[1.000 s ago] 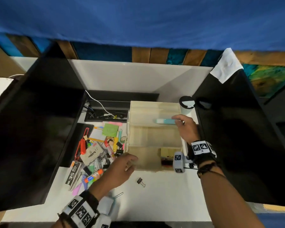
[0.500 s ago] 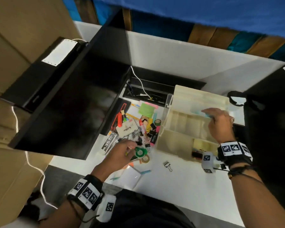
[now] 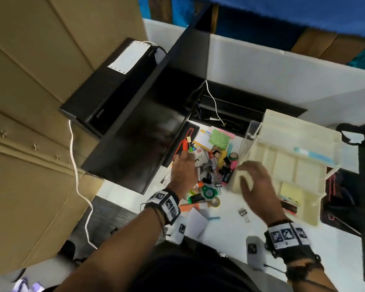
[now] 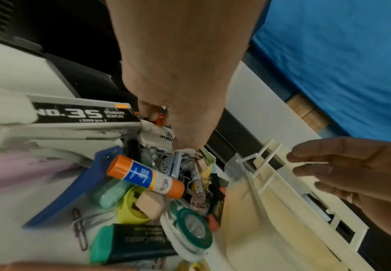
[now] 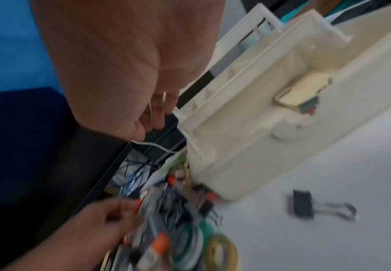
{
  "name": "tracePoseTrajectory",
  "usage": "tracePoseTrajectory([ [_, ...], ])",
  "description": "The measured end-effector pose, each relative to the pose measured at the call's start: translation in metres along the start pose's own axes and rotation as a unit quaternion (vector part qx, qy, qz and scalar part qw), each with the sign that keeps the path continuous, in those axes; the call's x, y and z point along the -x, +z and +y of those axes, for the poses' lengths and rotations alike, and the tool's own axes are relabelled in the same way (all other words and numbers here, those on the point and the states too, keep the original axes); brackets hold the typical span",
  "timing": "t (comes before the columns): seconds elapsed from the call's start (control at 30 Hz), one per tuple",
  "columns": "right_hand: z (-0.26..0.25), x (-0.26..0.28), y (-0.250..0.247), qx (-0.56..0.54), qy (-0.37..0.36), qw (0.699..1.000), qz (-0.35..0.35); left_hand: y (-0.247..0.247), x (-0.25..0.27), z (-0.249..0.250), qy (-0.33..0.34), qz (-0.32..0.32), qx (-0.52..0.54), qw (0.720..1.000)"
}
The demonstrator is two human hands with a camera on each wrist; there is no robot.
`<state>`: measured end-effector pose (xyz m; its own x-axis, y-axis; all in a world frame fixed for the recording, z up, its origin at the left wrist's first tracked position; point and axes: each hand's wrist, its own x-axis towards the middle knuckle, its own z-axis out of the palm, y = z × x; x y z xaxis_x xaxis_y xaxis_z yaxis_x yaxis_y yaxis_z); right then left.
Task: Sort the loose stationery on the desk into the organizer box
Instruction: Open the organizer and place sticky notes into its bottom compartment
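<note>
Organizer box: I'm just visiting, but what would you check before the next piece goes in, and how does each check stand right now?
1. Organizer box open: ok, compartments exposed.
2. Room inside: ok, the middle compartments look empty.
3. Right hand free: ok, fingers spread above the box's near corner, holding nothing.
4. Left hand has an item: cannot tell, its fingers are dug into the stationery pile.
5. Desk sorted: not ok, the pile lies beside the box, with a binder clip lying apart.
</note>
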<state>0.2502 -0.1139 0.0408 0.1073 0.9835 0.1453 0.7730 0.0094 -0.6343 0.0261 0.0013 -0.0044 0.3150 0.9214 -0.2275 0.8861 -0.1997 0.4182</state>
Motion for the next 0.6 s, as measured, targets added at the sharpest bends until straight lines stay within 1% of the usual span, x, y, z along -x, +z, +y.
tracePoseTrajectory([
  [0.07, -0.013, 0.013, 0.021, -0.033, -0.020, 0.997, -0.063, -0.001, -0.008, 0.004, 0.001, 0.002, -0.024, 1.000],
  [0.13, -0.018, 0.027, 0.036, -0.043, -0.003, 0.993, -0.112, -0.004, -0.015, 0.010, 0.020, 0.001, -0.045, 0.999],
  [0.2, -0.018, 0.040, 0.043, -0.042, 0.026, 0.989, -0.137, -0.007, -0.022, 0.014, 0.049, -0.013, -0.079, 0.996],
  [0.3, -0.017, 0.053, 0.042, -0.037, 0.052, 0.987, -0.150, -0.008, -0.031, 0.018, 0.070, -0.032, -0.084, 0.994],
  [0.47, -0.011, 0.064, 0.039, -0.014, 0.087, 0.981, -0.175, 0.008, -0.044, 0.010, 0.042, -0.039, -0.061, 0.996],
  [0.53, -0.011, 0.064, 0.037, -0.011, 0.096, 0.981, -0.171, 0.009, -0.048, 0.008, 0.042, -0.031, -0.063, 0.997],
  [0.6, -0.014, 0.062, 0.036, -0.021, 0.098, 0.982, -0.159, 0.008, -0.048, 0.006, 0.050, -0.015, -0.043, 0.998],
])
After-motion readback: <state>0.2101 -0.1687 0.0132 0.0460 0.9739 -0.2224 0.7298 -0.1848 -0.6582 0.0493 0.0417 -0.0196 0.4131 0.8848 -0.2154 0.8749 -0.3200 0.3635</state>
